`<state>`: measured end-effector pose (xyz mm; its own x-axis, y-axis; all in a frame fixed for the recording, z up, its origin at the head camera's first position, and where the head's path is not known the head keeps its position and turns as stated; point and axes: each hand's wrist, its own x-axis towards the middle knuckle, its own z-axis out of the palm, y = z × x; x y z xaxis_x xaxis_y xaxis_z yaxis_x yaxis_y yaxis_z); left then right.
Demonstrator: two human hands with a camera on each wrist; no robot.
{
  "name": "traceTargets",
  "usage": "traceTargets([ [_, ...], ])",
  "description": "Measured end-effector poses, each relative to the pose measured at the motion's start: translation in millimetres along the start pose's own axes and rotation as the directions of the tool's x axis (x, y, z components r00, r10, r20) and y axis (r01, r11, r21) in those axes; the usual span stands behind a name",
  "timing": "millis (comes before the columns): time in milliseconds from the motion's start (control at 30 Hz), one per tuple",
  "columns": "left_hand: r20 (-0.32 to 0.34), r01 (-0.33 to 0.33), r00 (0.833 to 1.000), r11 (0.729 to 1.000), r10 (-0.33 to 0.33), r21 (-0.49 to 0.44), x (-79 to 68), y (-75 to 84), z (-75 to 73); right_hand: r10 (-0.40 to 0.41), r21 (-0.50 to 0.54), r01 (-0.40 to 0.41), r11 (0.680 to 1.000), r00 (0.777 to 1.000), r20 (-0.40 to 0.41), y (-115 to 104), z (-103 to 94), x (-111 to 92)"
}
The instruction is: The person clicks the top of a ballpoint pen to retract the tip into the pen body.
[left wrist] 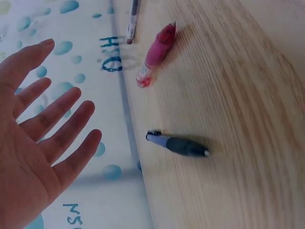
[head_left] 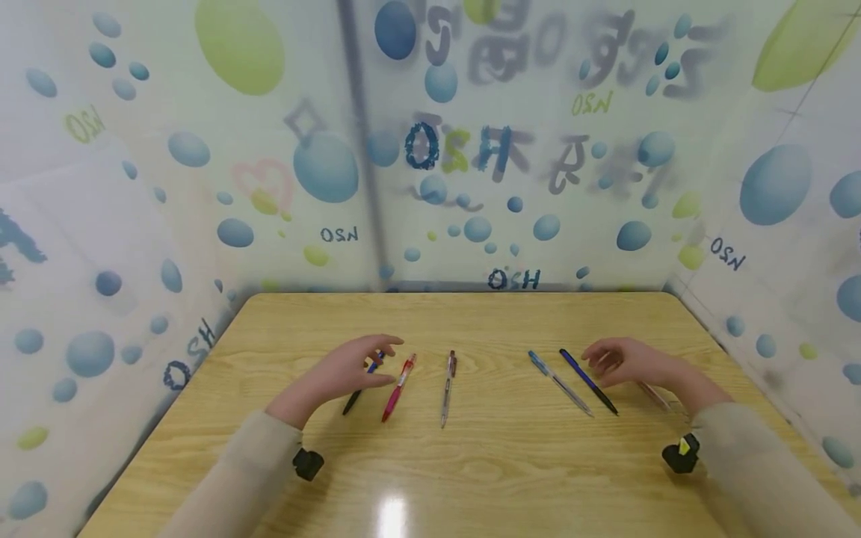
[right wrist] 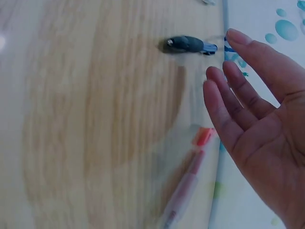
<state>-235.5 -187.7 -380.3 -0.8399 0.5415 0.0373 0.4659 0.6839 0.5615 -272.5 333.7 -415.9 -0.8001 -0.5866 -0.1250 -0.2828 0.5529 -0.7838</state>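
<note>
My left hand [head_left: 350, 368] hovers over a blue and black pen [head_left: 350, 404], hiding its middle. Nothing is in its relaxed, parted fingers [left wrist: 71, 152]. Just right of it lies a pink-red pen [head_left: 396, 393], and farther right a clear pen with a dark clip [head_left: 447, 390]. On the other side, my right hand [head_left: 632, 362] is above a clear pen with a red end [right wrist: 183, 191], mostly covered by it in the head view. Its loosely bent fingers [right wrist: 217, 102] are empty too. Beside its fingertips rests another blue and black pen [head_left: 592, 384], then a light blue clear pen [head_left: 560, 383].
The pens lie on a wood-grain table [head_left: 498, 478] in two groups, left and right. White sheeting [head_left: 430, 246] with blue and green spots and lettering stands along the table's back and sides. A small black device [head_left: 309, 464] hangs below each wrist.
</note>
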Motion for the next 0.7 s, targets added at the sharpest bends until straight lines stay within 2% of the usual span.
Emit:
traceTargets([
  [233, 0.009, -0.018, 1.000, 1.000, 0.018, -0.003, 9.5, 9.6, 8.0, 0.003, 0.006, -0.004, 1.000, 1.000, 0.023, -2, 9.3, 4],
  [467, 0.048, -0.034, 0.998, 0.999, 0.035, -0.012, 18.0, 14.5, 16.0, 0.026, -0.082, -0.023, 0.996, 0.999, 0.031, -4, 14.5, 7],
  [700, 0.068, -0.057, 0.996, 0.998, 0.060, -0.035, 23.2, 18.2, 21.0, 0.024, -0.123, -0.018, 0.992, 0.998, 0.052, 0, 15.6, 10],
])
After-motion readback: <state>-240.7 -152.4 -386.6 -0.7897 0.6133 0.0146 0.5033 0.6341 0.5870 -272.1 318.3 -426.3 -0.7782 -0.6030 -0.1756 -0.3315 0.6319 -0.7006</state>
